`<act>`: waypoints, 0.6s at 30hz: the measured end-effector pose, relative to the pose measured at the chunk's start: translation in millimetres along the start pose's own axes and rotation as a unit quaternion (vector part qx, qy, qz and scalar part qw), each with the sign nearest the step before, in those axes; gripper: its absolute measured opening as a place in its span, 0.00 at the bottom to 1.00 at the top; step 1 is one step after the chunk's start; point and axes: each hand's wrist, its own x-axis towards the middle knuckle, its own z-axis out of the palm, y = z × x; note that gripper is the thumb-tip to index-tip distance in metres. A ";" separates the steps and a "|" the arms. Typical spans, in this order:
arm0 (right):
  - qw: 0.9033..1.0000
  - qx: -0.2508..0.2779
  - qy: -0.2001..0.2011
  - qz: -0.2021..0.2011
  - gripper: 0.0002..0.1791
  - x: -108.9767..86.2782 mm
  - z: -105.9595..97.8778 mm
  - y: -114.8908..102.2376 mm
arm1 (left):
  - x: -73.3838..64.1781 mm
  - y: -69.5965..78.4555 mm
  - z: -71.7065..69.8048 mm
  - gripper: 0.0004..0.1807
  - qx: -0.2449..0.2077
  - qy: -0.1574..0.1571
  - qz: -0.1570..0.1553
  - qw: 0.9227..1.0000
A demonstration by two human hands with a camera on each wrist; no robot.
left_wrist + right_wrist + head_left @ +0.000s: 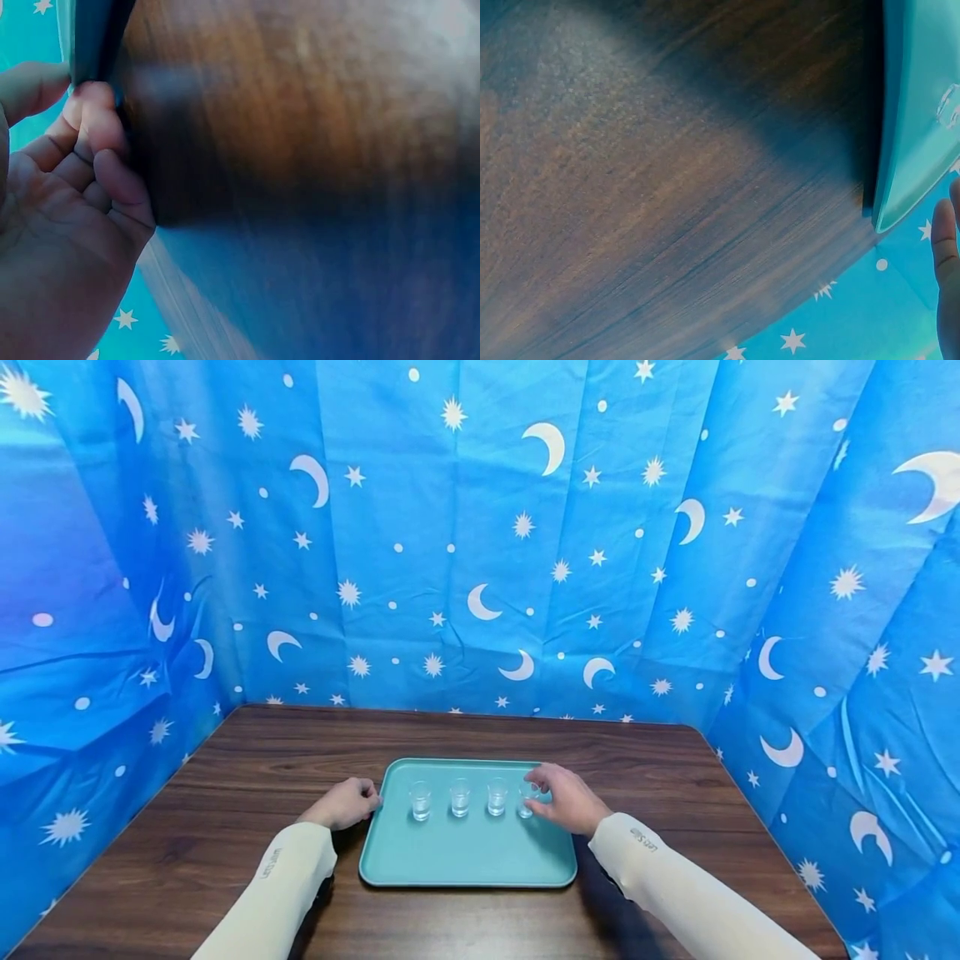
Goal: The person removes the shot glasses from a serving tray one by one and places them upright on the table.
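A teal tray (pixel 465 860) lies on the table, with several small clear shot glasses standing in a row on it, among them the leftmost glass (pixel 421 802). My left hand (pixel 347 803) is at the tray's left edge; the left wrist view shows its thumb and curled fingers pinching the tray rim (pixel 84 45). My right hand (pixel 567 802) reaches over the right side, thumb and fingers spread around the rightmost shot glass (pixel 526 802). In the right wrist view, straight fingers (pixel 945 236) appear apart from a partly cropped glass (pixel 949 106). Thumb contact is hidden there.
The dark wooden table (pixel 675 860) extends around the tray on all sides. Blue curtains (pixel 450 527) with white moons and stars stand behind it and on both sides.
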 end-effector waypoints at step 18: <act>0.999 0.004 0.048 0.011 0.18 -7.8 -9.9 5.1 | 1.0 0.0 2.4 0.12 -0.002 -0.001 -0.003 1.000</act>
